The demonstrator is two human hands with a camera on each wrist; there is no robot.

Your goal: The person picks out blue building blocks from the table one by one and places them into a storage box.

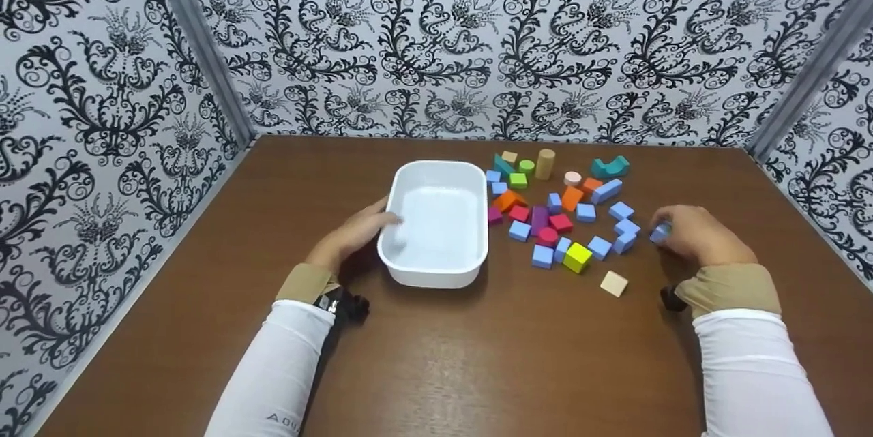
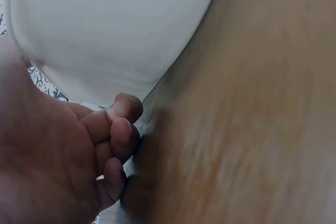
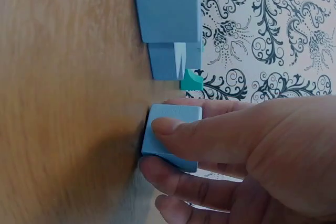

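A white plastic tray (image 1: 434,280) with rounded corners stands on the table. My left hand (image 1: 357,232) holds its left side, thumb over the rim and the other fingers along the outer wall. In the left wrist view the curled fingers (image 2: 124,135) are low beside the tray's wall (image 2: 115,30), close to the tabletop. At the right, my right hand (image 1: 699,236) pinches a blue block (image 1: 660,232) between thumb and fingers. The right wrist view shows the thumb on one face of this blue block (image 3: 173,114), close over the table.
Several coloured blocks lie scattered right of the tray, many of them blue cubes (image 1: 599,247). Among them are a yellow cube (image 1: 578,258), a wooden cylinder (image 1: 545,164) and a teal curved piece (image 1: 610,168). A cream block (image 1: 614,283) lies nearest the front. Patterned walls (image 1: 436,48) border the wooden table (image 1: 511,369).
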